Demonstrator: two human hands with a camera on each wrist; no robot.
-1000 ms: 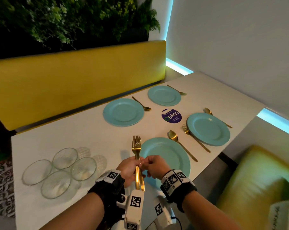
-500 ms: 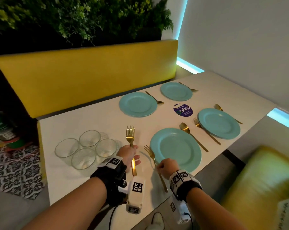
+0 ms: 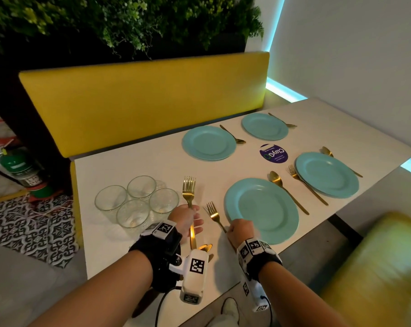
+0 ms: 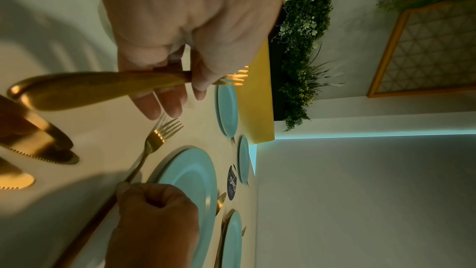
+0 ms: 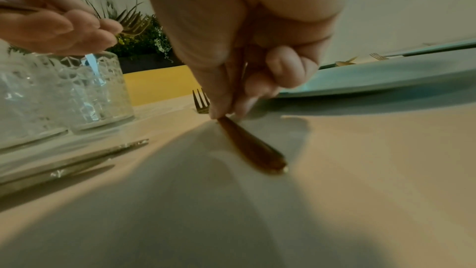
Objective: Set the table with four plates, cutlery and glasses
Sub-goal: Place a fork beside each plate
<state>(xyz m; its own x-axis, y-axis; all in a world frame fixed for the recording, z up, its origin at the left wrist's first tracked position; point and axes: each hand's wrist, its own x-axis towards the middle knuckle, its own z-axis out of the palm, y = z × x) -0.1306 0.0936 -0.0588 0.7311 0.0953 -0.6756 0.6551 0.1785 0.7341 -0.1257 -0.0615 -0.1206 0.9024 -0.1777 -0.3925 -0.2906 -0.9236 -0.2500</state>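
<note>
1. Right hand (image 3: 241, 231) pinches a gold fork (image 3: 214, 215) flat on the surface (image 3: 138, 166), just left of the nearest plate (image 3: 262, 210).
2. Left hand (image 3: 186, 219) grips spare forks (image 3: 189, 191).
3. Step: fork placement; next, release.
4. 2 far plates (image 3: 209, 142) lack forks; 4 glasses (image 3: 136, 200) still grouped.

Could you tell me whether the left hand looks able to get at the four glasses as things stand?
Probably not yet: the glasses stand close beside the left hand with nothing between, but its fingers grip a bundle of gold forks, so it would have to set those down first.
</note>
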